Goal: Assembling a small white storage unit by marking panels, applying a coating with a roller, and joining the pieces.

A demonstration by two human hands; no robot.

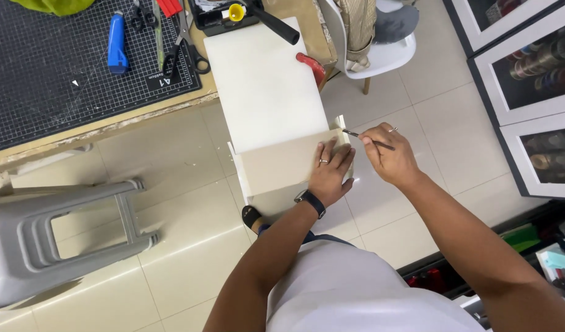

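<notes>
- The white board box (276, 141) juts off the workbench edge over the tiled floor (171, 258), its long top panel lying flat and a beige front flap folded down toward you.
- Your left hand (329, 172) lies flat on that flap near its right corner, fingers spread and pressing, gripping nothing.
- Your right hand (390, 157) pinches a thin dark pencil-like tool (367, 140) between thumb and fingers; its tip meets the box's upper right corner.
- By my reading the panels already stand assembled, and work on that right corner is in hand; whether a line has been marked there is too small to tell.
- On the bench, a black cutting mat (61, 74) carries a blue utility knife (116, 43) and scissors (187, 43); a black tray (224, 15) sits just beyond the box.
- A grey plastic stool (55, 240) lies tipped at your left, and a white chair (374, 49) stands past the bench.
</notes>
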